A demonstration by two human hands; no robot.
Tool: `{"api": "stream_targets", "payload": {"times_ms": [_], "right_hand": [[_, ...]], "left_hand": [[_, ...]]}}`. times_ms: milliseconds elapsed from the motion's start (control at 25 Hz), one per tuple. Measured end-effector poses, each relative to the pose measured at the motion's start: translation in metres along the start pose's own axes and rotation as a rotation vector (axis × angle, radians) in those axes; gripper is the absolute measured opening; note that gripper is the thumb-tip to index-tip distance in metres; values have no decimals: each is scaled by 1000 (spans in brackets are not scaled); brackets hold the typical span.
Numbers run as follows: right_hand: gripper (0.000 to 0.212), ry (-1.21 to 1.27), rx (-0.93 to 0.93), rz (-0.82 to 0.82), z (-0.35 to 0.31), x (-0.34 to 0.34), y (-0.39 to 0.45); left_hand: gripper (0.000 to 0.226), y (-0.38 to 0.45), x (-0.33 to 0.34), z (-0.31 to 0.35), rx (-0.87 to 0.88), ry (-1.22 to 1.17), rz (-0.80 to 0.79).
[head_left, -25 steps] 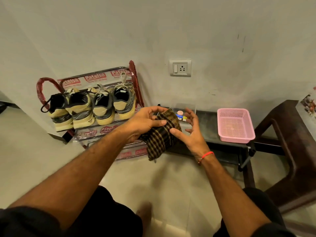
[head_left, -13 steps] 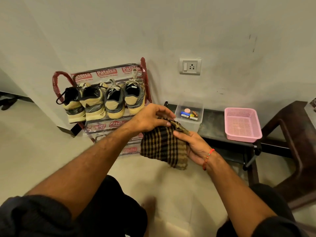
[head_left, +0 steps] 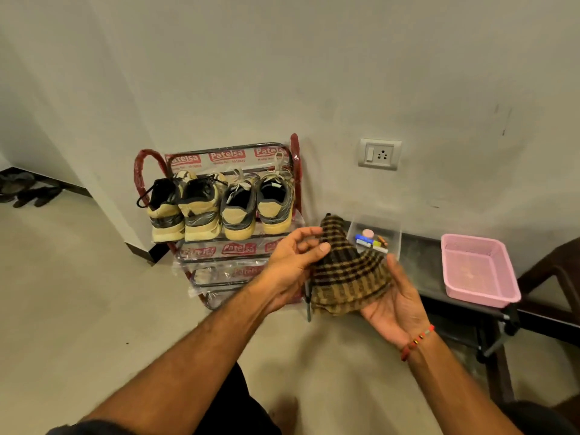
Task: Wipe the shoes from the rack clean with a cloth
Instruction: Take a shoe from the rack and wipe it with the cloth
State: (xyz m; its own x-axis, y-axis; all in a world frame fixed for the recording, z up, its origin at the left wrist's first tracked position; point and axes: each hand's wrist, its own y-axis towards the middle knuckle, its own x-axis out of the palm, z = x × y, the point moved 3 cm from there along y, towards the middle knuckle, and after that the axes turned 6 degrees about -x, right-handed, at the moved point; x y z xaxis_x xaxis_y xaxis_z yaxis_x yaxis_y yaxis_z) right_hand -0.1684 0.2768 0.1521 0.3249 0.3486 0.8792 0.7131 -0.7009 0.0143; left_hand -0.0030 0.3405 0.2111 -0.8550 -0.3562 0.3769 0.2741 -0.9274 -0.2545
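Folding the cloth (head_left: 348, 277) into a pad, out in front, at about 4 o'clock from the rack (head_left: 232, 146). Pinching its top edge with the left hand (head_left: 292, 265), thumb pressed on top, fingers curled behind. Resting the rest of it on the right hand (head_left: 395, 306), palm up, fingers flat and loose, not squeezing. Four shoes (head_left: 219, 211) up on the top shelf, heels facing out, well apart from the cloth.

To do this bit well: fold the loose corner at 12 o'clock down to stop any flapping. Make a thick pad to fit one hand. Keep a clean side out. Then hold it tight in one hand and take a shoe with the other, maybe the one at the right end, nearest the hands. Mind the long laces.

Writing to read: "Patelsa" in white on red labels, along the rack bars, up top and lower down. Small print under it, too blurry to read. Nothing readable on the shoes, the small clear box (head_left: 394, 229) or the pink basket (head_left: 480, 296) at 3 o'clock
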Motion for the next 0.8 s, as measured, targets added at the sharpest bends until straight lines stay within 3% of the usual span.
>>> {"api": "stream_targets", "payload": {"times_ms": [80,160,200,280,320,400,520,640,760,800], "right_hand": [[88,-166,-57,138,0,-9,11],[96,-554,-228,249,-10,-19,17],[98,-810,-325,222,-17,-18,19],[102,-1144,-410,-12,-19,-4,21],[103,-1150,-363,-132,-15,4,21],[97,-1008,-181,-224,-4,17,19],[70,-909,-5,-100,10,18,17],[37,-683,-34,106,13,17,18],[34,-400,-120,268,1,11,18],[37,-341,-142,303,-4,8,17]], "left_hand": [[31,-1,2,6,41,161,-74],[27,0,4,16,93,375,-105],[25,4,3,22,122,514,-113],[24,9,3,34,150,773,-199],[25,11,4,38,154,855,-263],[26,12,9,42,167,931,-365],[24,21,7,45,226,1043,-358],[24,40,-11,33,222,1078,-121],[29,60,-40,27,190,899,251],[28,67,-52,31,210,935,360]]}}
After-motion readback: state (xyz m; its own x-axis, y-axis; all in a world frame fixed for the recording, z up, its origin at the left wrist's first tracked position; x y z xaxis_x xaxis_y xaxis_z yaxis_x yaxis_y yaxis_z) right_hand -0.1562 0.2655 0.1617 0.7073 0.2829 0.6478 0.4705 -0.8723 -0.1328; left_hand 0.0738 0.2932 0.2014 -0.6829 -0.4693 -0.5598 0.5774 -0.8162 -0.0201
